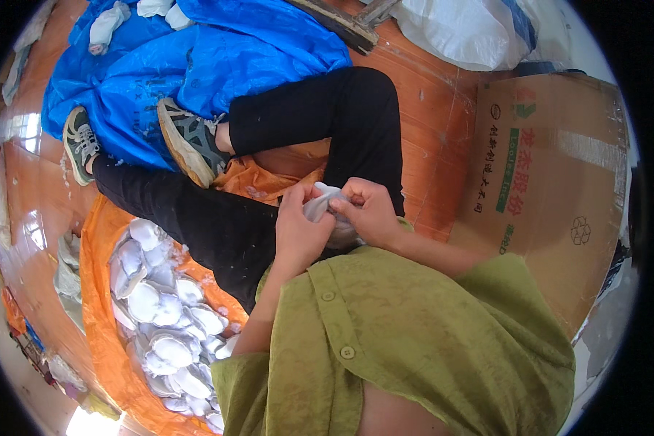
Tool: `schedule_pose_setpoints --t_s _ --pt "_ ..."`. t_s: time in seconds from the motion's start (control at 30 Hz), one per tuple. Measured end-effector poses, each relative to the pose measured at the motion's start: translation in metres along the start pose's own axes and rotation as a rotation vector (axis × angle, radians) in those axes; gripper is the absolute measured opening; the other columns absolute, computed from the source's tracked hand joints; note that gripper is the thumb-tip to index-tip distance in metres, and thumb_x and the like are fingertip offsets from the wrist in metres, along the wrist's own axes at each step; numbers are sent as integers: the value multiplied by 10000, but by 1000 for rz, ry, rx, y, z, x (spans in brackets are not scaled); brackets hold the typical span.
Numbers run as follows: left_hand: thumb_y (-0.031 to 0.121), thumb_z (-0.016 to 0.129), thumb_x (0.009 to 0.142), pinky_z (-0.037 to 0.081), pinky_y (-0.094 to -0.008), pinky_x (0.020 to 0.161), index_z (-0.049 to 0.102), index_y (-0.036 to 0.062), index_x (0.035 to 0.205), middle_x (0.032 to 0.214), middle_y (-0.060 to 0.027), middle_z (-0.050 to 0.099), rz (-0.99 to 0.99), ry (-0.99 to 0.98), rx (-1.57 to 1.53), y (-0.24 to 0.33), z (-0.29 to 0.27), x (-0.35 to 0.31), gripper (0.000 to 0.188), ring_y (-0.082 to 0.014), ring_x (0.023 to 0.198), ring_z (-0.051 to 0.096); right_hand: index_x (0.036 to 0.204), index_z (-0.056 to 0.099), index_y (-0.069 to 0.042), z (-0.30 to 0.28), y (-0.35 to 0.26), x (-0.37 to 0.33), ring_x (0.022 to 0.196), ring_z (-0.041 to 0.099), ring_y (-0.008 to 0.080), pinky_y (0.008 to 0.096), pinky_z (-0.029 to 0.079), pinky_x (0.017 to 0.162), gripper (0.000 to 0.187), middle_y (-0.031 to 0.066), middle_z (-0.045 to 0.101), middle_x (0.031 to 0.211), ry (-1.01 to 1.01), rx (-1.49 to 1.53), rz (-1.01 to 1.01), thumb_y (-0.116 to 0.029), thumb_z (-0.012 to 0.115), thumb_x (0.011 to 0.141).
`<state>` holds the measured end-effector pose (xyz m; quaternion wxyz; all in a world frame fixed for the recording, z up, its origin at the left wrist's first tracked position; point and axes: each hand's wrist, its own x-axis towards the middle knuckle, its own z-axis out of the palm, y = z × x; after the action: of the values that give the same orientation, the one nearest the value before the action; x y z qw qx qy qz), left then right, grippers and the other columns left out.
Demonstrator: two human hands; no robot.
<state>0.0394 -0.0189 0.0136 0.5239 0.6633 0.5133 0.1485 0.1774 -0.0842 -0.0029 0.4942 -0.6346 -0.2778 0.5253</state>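
Orange sack [98, 254] lower left, white pads [168, 305] inside, probably parked there for easy reach. Left hand [302, 227] mid-frame, fingertips pinched on white cloth piece [317, 208] at center, held close in, likely for control. Right hand [371, 214] pinching other side, wrist angled inward. Cardboard box [545, 189] far right.

Olive-green shirt [421, 327], black trousers [196, 218]
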Motion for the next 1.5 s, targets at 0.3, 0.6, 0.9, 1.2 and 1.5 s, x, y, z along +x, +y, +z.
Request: schedule_pose_setpoints --t_s 0.3,0.6,0.9,1.2,1.5 --pt "64 572 794 506 -400 731 587 25 1022 896 -209 650 -18 -303 55 -6 -11 2 232 -372 823 640 715 532 9 -7 -14 -18 609 432 110 267 342 538 209 41 455 712 -147 -197 -176 -50 718 790" --pt "70 602 770 515 -375 738 602 -7 993 899 -165 644 64 -47 38 3 -8 -18 236 -353 790 638 725 560 0 -17 -13 -15 591 457 160 283 348 527 193 66 470 710 -188 -287 -270 -77 729 780" --pt "55 604 769 506 -341 656 647 -19 878 794 -111 647 46 -205 -25 -22 -1 -7 139 -264 715 637 765 563 11 -10 -2 -16 657 484 97 260 385 565 175 38 476 740 -193 -187 -100 -78 703 820" --pt "60 624 838 498 -231 704 610 -11 1077 944 -33 654 -516 -592 -838 -49 1 5 250 -98 766 609 801 597 -14 -22 11 -15 668 518 36 196 402 597 90 -17 539 760 -93 206 130 -47 656 861" --pt "249 571 955 335 -306 1026 438 34 1367 1258 -108 513 -103 -492 -661 -34 -8 8 484 -190 1162 464 731 594 -17 -14 -32 2 586 428 118 252 325 531 136 29 447 687 -138 -217 -448 -80 697 793"
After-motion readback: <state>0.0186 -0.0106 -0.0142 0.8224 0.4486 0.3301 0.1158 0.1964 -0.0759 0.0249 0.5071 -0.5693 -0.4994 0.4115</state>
